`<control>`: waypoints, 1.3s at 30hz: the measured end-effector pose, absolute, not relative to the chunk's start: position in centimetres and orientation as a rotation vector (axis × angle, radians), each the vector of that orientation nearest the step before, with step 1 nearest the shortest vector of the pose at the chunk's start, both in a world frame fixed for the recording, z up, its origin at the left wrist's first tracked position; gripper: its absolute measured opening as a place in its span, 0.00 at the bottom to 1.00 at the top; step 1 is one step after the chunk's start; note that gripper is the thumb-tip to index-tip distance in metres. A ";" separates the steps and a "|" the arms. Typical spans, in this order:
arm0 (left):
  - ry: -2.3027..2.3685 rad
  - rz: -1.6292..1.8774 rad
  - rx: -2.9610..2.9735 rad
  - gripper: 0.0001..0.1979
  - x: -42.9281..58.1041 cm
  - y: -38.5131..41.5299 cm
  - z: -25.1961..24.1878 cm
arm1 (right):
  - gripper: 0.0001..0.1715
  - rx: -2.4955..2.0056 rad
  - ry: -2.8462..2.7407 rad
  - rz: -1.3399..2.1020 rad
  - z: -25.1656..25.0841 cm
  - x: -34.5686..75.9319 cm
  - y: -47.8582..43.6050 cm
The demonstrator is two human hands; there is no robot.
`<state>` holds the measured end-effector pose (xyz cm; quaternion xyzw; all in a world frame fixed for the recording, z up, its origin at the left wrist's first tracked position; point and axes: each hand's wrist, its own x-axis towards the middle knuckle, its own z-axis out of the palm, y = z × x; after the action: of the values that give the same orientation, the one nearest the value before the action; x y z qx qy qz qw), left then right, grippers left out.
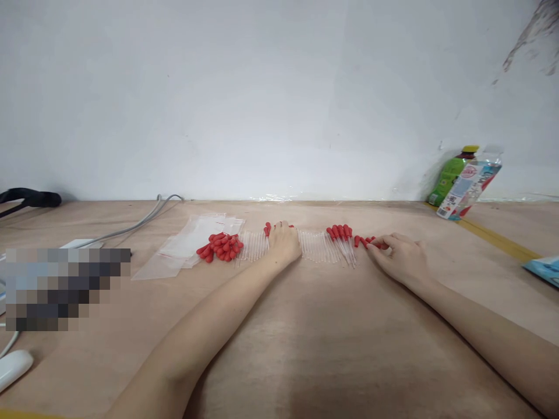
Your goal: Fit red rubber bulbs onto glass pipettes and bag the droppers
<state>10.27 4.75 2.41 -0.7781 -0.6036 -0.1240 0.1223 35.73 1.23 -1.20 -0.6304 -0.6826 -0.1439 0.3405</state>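
Observation:
A row of clear glass dropper tubes (317,247) lies side by side in front of me. My left hand (286,243) rests over the middle of the row with its fingers curled; what is under them is hidden, though red bulbs show beside the fingertips. At the row's right end are several droppers with red rubber bulbs fitted (339,233). My right hand (400,255) is just right of these, thumb and fingers closing on a loose red rubber bulb (370,241), with other loose bulbs touching or close by. A pile of red bulbs (220,247) sits at the left end.
Clear plastic zip bags (179,244) lie left of the pile. Farther left are a grey cable (144,220), a black object (35,198) and a white mouse (14,368). Two bottles, one green (450,176) and one clear with a label (469,185), stand against the wall at right.

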 end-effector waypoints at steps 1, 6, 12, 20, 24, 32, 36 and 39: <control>-1.776 -0.344 -2.260 0.10 10.4 4.9 2.4 | 0.16 -1.653 -1.779 -0.366 -1.1 35.5 1.3; -1.868 -0.258 -2.223 0.11 11.0 5.5 2.5 | 0.16 -1.791 -1.770 -0.360 -1.0 34.8 2.0; -1.967 -0.226 -2.216 0.10 11.2 5.7 3.0 | 0.16 -1.912 -1.743 -0.350 -1.3 34.9 2.6; -1.715 -0.326 -2.370 0.10 7.9 1.6 4.8 | 0.16 -1.756 -1.632 -0.340 -1.2 35.0 2.2; -1.266 -0.295 -2.502 0.08 4.7 -1.9 4.3 | 0.13 -1.358 -1.678 -0.338 -1.1 33.3 1.0; -1.187 -0.337 -2.703 0.06 2.3 -4.5 3.1 | 0.13 -0.782 -2.169 -0.006 -0.7 26.5 -2.7; -1.289 -0.607 -2.803 0.08 3.2 -3.9 2.3 | 0.17 -0.678 -2.242 0.073 -1.3 25.4 -2.2; -1.360 -0.734 -2.823 0.06 3.6 -3.3 1.3 | 0.14 -0.711 -2.242 0.094 -1.7 25.4 -1.9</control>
<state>3.64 -3.34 1.28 -0.8765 -0.4223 -0.2280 -0.0384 25.45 -1.90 -1.68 -0.2790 -0.8795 0.0369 0.3838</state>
